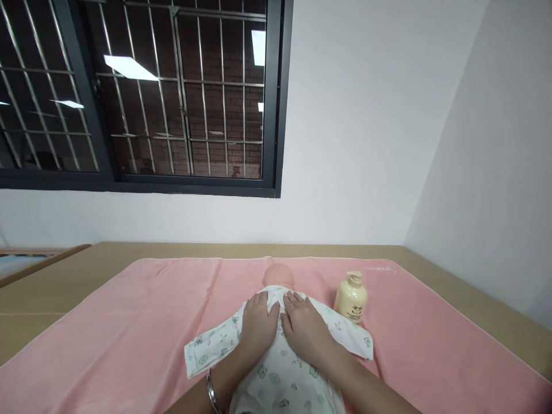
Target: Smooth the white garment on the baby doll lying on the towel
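Note:
A baby doll in a white long-sleeved garment with small green prints lies stretched out, its bald head at the far end. Both its sleeves spread out to the sides. My left hand rests flat on the left part of the doll's upper body, fingers pointing away from me. Beside it, my right hand lies flat on the right part, its fingers extended too. The thumbs are close together near the middle. The doll's face does not show, and its legs are out of view.
A pink mat covers much of the wooden tabletop. Close to the doll's right-hand sleeve stands a pale yellow pump bottle. Behind are a white wall and a dark-framed barred window.

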`<state>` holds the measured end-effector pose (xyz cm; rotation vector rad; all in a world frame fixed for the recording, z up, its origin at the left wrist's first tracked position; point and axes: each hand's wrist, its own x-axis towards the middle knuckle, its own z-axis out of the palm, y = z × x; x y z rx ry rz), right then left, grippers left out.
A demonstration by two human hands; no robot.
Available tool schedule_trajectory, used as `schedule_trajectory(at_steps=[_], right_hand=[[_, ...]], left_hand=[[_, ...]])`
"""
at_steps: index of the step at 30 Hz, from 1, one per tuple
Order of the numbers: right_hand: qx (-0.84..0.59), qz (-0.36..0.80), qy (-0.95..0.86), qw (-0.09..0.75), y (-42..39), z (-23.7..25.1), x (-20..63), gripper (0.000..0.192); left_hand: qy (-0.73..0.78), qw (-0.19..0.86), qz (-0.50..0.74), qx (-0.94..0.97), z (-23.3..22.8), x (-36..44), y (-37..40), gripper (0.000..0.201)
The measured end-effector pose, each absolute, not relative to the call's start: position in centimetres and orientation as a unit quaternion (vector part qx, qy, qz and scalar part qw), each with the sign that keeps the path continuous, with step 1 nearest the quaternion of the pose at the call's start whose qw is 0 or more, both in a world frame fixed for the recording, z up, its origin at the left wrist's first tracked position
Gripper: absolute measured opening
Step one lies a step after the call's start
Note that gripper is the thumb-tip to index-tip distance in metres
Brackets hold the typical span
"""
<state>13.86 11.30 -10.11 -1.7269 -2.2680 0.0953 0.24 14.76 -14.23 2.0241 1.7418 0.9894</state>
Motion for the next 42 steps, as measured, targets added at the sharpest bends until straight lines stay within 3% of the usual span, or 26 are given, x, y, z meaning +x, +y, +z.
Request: schedule_trajectory(at_steps=[9, 18, 25, 32, 39, 42], right_hand=[[-0.65, 0.062, -0.741, 0.157, 13.0, -10.3, 15.0, 0.055], [-0.644, 0.086, -0.745, 0.151, 13.3, -10.5, 15.3, 0.06], [-0.63, 0.033, -0.764, 0.133, 11.1, -9.9, 13.8, 0.054], [-0.636, 0.077, -0.754, 0.143, 12.9, -9.8, 15.1, 0.055], [-0.618, 0.02, -0.773, 0.144, 11.2, -10.2, 13.7, 0.053], [-0.624, 0.037, -0.765, 0.156, 11.6, -9.8, 14.1, 0.052]], left_hand=[[0.599, 0.107, 0.353, 0.71, -14.7, 0.6, 14.3, 0.05], [0.583, 0.05, 0.357, 0.728, -14.7, 0.6, 13.3, 0.045], [0.609, 0.148, 0.317, 0.712, -13.6, -0.1, 14.7, 0.053], [0.588, 0.074, 0.299, 0.748, -14.0, 1.0, 12.4, 0.051], [0.596, 0.153, 0.296, 0.73, -13.2, -0.1, 14.3, 0.052], [0.597, 0.129, 0.289, 0.737, -13.1, 0.0, 14.2, 0.051]])
